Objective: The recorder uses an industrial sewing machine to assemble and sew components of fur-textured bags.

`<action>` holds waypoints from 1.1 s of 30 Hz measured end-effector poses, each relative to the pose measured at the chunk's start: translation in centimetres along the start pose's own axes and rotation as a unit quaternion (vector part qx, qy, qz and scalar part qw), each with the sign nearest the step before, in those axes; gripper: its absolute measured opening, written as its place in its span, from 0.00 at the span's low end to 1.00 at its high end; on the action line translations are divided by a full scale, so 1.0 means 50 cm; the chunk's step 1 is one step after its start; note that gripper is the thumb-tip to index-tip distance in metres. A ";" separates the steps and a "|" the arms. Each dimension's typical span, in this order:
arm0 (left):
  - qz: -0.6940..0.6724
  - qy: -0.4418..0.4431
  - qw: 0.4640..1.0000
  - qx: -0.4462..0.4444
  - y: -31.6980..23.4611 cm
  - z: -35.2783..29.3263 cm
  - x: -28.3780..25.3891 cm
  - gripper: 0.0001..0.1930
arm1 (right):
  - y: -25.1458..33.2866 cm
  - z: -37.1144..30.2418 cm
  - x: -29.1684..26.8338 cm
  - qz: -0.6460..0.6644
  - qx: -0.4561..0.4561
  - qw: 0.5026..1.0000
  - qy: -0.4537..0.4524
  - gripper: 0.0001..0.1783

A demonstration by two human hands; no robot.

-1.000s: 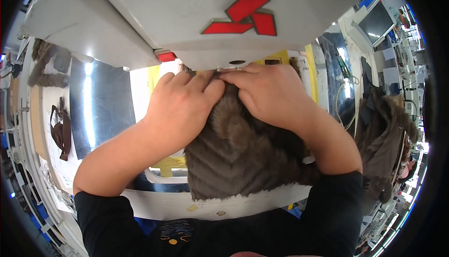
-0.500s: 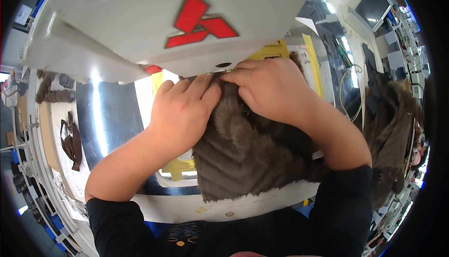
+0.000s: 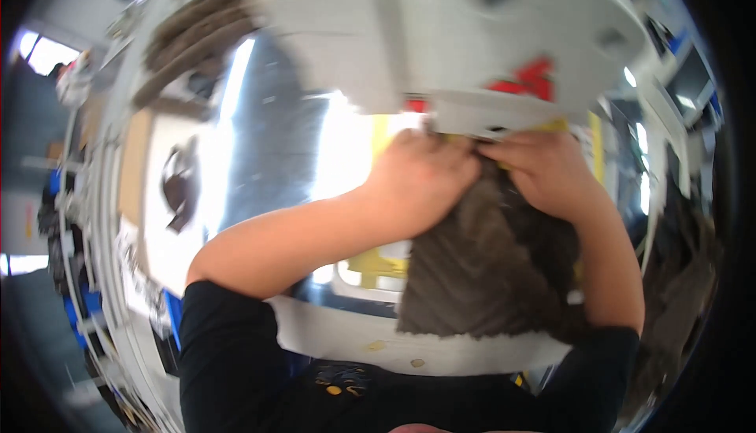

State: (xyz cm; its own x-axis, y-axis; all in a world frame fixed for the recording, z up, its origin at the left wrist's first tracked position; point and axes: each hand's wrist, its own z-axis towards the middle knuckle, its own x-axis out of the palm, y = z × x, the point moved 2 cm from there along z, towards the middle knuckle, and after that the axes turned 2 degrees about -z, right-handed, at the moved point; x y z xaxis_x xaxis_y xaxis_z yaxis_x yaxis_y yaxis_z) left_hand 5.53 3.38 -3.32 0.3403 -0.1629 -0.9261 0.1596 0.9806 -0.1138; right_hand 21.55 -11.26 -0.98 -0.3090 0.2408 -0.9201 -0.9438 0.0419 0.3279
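Machine housing, white and rounded with red marks (image 3: 354, 47), overhangs both hands. Just below it lies a grey-brown, chevron-ridged fur piece (image 3: 465, 279), narrowing upward between them, its lower edge ragged. The bare left hand (image 3: 425, 181), fingers curled closely, grips the fur's upper left; the bare right hand (image 3: 549, 169) pinches its upper end, thumb and fingers together, exact contact blurred. Far left lies a small dark brown strap (image 3: 178, 190).

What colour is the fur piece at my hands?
The fur piece is brown with faint slanting bands, best seen in the head view.
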 end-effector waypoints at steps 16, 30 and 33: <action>-0.100 -0.011 0.995 0.024 -0.044 -0.053 -0.001 0.29 | 0.003 0.023 0.006 0.071 0.081 0.994 0.009 0.20; -0.122 0.067 0.990 0.005 -0.048 -0.022 -0.027 0.35 | -0.026 0.020 -0.008 0.001 0.062 0.998 0.008 0.18; -0.100 0.089 0.991 -0.005 -0.048 -0.020 -0.038 0.35 | -0.032 0.025 -0.003 -0.020 0.033 0.999 -0.024 0.15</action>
State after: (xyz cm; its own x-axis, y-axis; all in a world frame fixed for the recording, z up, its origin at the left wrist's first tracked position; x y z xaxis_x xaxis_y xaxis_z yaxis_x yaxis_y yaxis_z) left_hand 3.59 1.45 -1.63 0.1346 -0.3329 -0.9333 0.1974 0.9320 -0.3040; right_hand 23.27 -10.15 -1.11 -0.2643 0.2830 -0.9220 -0.9447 0.1167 0.3066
